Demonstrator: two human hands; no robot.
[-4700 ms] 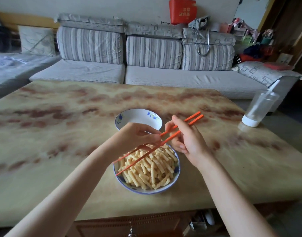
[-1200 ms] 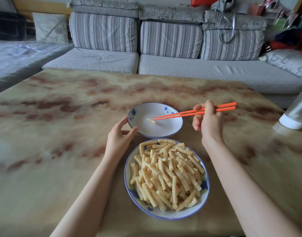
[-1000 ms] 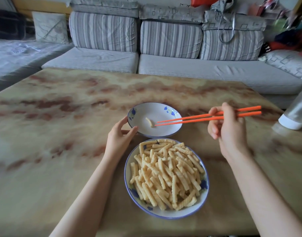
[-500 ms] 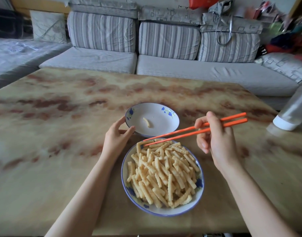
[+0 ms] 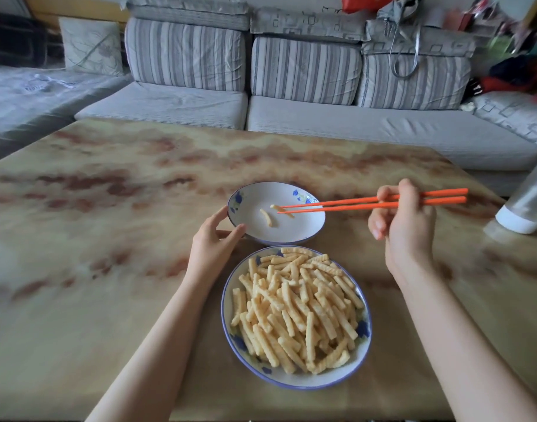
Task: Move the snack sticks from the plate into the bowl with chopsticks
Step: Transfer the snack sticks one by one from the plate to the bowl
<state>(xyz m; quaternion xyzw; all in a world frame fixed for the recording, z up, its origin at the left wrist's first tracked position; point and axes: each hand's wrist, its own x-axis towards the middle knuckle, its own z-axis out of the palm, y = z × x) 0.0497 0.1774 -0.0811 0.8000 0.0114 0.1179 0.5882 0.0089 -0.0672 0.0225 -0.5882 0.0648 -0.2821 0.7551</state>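
The head camera looks down at a brown and yellow table (image 5: 93,239).

On the near side sits a plate (image 5: 224,312) with a blue rim. It is piled full of yellow snack sticks (image 5: 297,309).

Just past the plate, on the far side, is a white bowl (image 5: 307,234) with blue flowers. The bowl and the plate are right next to each other.

The left hand (image 5: 214,240) holds the bowl on its near left side. The thumb and fingers curl round the rim.

The right hand (image 5: 404,226) is up over the table, to the right of the bowl. Its fingers are wrapped round a pair of orange chopsticks (image 5: 352,204). The chopsticks point left, and their tips are close together inside the bowl.

Two snack sticks are in the bowl. One loose stick (image 5: 266,217) lies flat on the bottom. The second stick (image 5: 287,212) is right at the chopstick tips. I cannot tell if the tips pinch it or if it just lies there.

Far behind the table is a grey striped sofa (image 5: 352,129). A clear container (image 5: 523,214) with a white bottom stands at the right edge of the table.
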